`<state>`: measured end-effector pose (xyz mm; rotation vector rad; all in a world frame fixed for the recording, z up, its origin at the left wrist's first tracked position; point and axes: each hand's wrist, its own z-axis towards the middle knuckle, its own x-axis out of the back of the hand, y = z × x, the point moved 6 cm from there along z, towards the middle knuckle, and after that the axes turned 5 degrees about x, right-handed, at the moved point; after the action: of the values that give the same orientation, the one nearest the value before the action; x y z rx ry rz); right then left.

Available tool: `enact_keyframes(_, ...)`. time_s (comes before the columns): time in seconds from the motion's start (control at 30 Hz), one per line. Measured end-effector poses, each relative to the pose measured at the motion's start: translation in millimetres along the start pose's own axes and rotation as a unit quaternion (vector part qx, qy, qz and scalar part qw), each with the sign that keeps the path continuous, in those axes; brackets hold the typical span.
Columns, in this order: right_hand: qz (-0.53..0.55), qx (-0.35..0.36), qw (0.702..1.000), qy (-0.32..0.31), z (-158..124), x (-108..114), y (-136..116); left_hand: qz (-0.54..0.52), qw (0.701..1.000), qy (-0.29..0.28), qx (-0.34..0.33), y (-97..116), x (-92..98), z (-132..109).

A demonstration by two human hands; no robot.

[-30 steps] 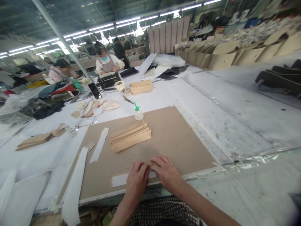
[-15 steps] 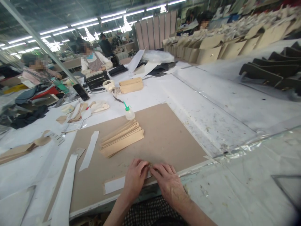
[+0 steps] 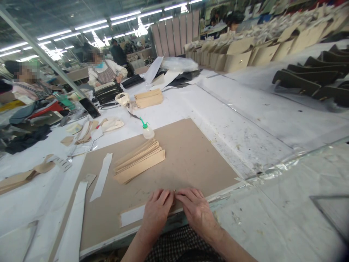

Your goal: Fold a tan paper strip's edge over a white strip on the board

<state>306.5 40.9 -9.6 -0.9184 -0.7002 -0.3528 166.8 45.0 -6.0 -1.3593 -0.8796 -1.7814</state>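
Observation:
A strip with a white face and tan edges lies along the front edge of the brown board. My left hand covers the strip's right part, its fingers bent and pressed together on it. Right beside it, my right hand has its fingers closed at the strip's right end; the fingertips of both hands nearly meet there. What lies between the fingertips is mostly hidden. Beyond my hands a fanned stack of tan strips rests on the board, with a clear bottle with a green nozzle behind it.
White strips lie on the board's left side. A phone leans by a slanted pole. Tan bags and dark pieces stand at the back right. Two people sit across the table at the left.
The view has shifted slightly. My fingertips have closed in over the strip's right end, and the white part that showed between my hands is now covered.

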Motion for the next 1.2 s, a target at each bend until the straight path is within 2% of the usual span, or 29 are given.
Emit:
enact_keyframes(0.1, -0.02, -0.001, 1.0, 0.017, 3.4, 0.5, 2.8, 0.042, 0.999, 0.013, -0.012, 4.3, -0.7, -3.6)
enact_keyframes(0.33, -0.102, 0.064, 0.992, -0.032, 6.9, -13.3, -4.9, 0.022, 0.999, 0.036, 0.01, 4.8, -0.7, -4.7)
enact_keyframes(0.6, -0.143, 0.046, 0.987, -0.059, 9.2, -15.0, -6.5, -0.042, 0.991, 0.086, 0.09, -23.8, 8.0, -15.5)
enact_keyframes(0.87, -0.198, 0.049, 0.971, -0.125, 15.7, -20.6, -13.4, -0.018, 0.996, 0.062, 0.057, -17.4, 6.8, -23.7)
enact_keyframes(1.07, -0.195, 0.064, 0.975, -0.081, 11.2, -21.8, -12.7, -0.008, 0.995, 0.066, 0.08, -30.7, 27.1, -56.5)
enact_keyframes(1.2, -0.207, 0.079, 0.974, -0.038, 13.3, -21.9, -14.9, -0.022, 0.99, 0.082, 0.116, -30.5, 33.4, -61.7)
